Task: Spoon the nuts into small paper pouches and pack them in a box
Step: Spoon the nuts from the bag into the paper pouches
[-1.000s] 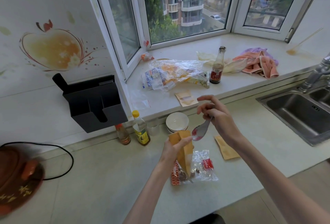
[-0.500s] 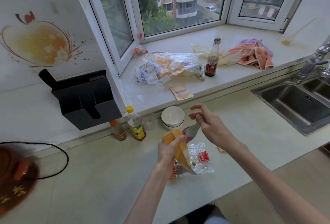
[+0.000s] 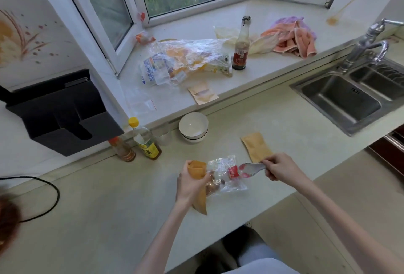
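Note:
My left hand (image 3: 189,183) grips an open brown paper pouch (image 3: 197,172) upright above the counter. Just right of it lies a clear plastic bag of nuts (image 3: 223,176) with a red label; brown nuts show near its left end. My right hand (image 3: 278,166) holds a metal spoon (image 3: 251,168) by the handle, its bowl pointing left at the mouth of the nut bag. A second flat paper pouch (image 3: 256,147) lies on the counter behind my right hand. A third pouch (image 3: 203,93) lies on the window sill.
A stack of white bowls (image 3: 193,126) and two small bottles (image 3: 145,140) stand at the counter's back. A large crumpled plastic bag (image 3: 185,59), a sauce bottle (image 3: 240,46) and cloths (image 3: 290,37) are on the sill. The steel sink (image 3: 341,98) is at the right, a black holder (image 3: 63,112) at the left.
My right hand has swung the spoon from the pouch's mouth down and right to the nut bag. The left hand has lowered the pouch a little. The view has tilted downward.

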`<state>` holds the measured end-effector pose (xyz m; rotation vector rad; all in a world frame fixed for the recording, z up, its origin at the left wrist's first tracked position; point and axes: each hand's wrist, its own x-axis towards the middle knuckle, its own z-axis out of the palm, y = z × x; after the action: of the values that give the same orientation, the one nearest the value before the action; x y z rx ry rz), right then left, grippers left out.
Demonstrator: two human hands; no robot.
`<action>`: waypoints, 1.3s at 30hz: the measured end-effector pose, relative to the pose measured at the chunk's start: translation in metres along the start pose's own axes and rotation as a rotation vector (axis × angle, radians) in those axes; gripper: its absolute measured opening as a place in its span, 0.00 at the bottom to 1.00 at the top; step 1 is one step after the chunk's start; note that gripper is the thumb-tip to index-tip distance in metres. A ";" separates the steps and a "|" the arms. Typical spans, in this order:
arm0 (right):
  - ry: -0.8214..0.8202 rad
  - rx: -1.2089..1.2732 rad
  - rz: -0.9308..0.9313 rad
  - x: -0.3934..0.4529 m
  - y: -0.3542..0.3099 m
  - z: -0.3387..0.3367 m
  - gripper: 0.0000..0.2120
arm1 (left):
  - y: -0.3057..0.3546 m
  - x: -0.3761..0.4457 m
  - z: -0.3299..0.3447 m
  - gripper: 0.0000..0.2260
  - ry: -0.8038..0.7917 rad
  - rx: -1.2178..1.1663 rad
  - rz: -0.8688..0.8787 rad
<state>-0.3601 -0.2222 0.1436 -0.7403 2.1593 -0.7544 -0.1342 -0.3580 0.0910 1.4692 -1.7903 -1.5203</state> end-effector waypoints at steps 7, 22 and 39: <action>-0.004 -0.037 0.203 0.030 0.061 0.007 0.12 | -0.024 0.024 0.010 0.20 -0.108 0.305 0.008; -0.179 -0.317 0.071 0.101 0.043 0.025 0.14 | -0.055 0.062 0.023 0.11 -0.130 0.415 -0.360; -0.350 -0.296 -0.102 0.151 0.071 0.048 0.11 | -0.071 0.059 0.049 0.18 0.078 0.093 -0.611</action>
<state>-0.4292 -0.2929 0.0009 -1.0565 1.9399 -0.3235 -0.1632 -0.3757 -0.0081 2.2305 -1.4488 -1.6184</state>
